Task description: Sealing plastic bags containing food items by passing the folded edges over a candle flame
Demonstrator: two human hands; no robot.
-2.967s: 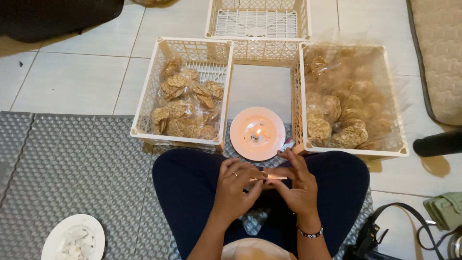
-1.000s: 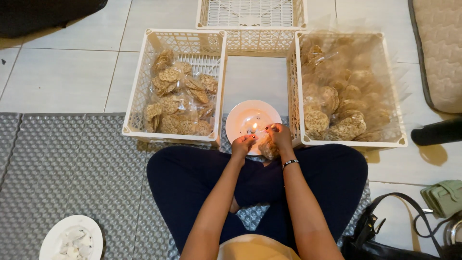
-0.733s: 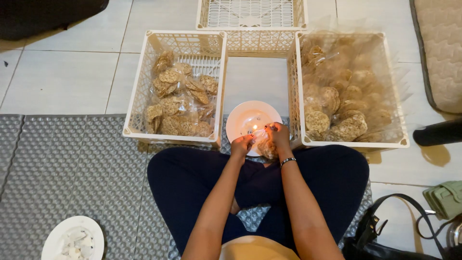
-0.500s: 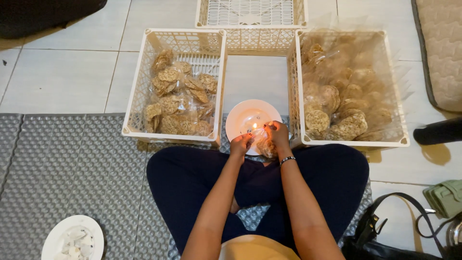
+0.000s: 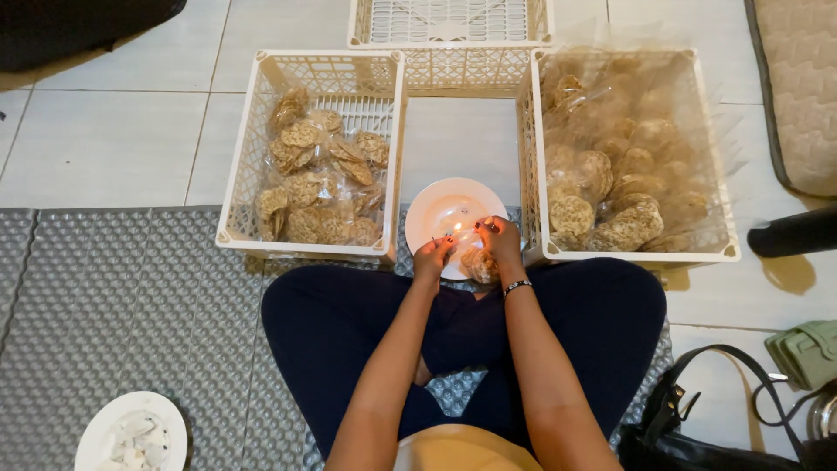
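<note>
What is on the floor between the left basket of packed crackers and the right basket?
In the head view, a white plate with a burning candle; behind it, bare tile floor.

Evenly lit from above, moderately bright, slightly warm. Small glow from the candle flame (image 5: 457, 228) on the white plate (image 5: 445, 202). Soft glare on the clear plastic in the right crate (image 5: 729, 253). Faint shadows, sharp focus, slight bending at the edges.
</note>
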